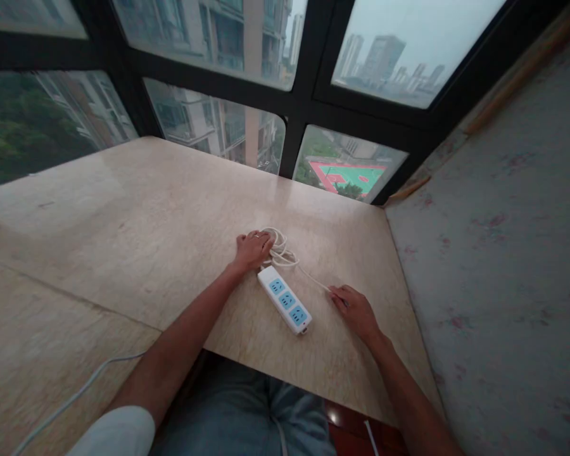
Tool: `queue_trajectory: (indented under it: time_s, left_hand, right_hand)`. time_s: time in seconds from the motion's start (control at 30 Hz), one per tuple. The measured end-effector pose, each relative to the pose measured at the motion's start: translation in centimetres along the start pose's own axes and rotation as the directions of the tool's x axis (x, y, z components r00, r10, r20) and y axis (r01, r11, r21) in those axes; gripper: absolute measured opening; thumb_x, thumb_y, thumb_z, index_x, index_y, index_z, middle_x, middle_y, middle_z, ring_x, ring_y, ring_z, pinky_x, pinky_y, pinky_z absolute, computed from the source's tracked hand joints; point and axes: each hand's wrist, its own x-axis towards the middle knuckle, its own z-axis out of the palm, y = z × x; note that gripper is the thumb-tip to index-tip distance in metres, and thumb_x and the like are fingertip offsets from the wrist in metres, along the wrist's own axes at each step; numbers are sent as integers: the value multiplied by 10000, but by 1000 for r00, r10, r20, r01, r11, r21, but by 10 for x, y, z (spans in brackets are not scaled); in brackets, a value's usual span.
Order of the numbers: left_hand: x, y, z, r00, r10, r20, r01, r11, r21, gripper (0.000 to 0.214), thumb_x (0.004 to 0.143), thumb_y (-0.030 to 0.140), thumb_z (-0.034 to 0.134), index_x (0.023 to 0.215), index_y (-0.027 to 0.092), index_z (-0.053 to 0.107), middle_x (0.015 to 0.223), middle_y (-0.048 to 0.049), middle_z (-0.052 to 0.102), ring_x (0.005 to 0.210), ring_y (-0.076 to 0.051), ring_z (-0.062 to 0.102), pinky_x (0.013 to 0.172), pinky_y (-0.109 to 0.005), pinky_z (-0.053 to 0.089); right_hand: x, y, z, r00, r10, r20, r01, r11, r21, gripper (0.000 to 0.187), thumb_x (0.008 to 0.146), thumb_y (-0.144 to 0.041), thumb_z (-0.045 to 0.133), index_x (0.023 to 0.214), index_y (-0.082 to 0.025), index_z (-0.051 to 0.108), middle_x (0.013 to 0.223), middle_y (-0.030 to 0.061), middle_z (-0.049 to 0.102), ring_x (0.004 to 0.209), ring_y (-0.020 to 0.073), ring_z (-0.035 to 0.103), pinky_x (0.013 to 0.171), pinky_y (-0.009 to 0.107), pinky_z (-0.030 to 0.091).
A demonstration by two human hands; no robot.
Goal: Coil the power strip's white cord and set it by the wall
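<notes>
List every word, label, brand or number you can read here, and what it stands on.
No text can be read.
White plastic power strip with blue sockets: no legible brand or rating; any print is too small.
Coiled white cord under the left hand and touching the right hand: no markings.
Beige stone tabletop: none.
</notes>
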Motion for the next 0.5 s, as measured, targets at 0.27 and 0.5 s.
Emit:
queue_trajectory:
  time_s: [0.27,0.5]
  left_hand:
    - [0,1,-1,999,7,47,-13,992,128,388,971,419,318,1216,306,596,1363,-48,581,1296,-256,443,1032,-507,245]
    - [-9,1,-4,999,-21,-33,24,993,117,382,976,395,328,1180,264,623,1302,-63,625,1273,-249,477,1054,-471,264]
  right_hand:
    - [-34,14,2,997,-20,-74,20,1000,-2,380,971,-384,406,1093,-193,711,881,76,680,829,211,645,751,327,497]
    - [-42,11,10,987,-25,-158,27,1000,14,349,968,-371,430,1089,-202,711,876,82,676,839,216,629,767,345,504]
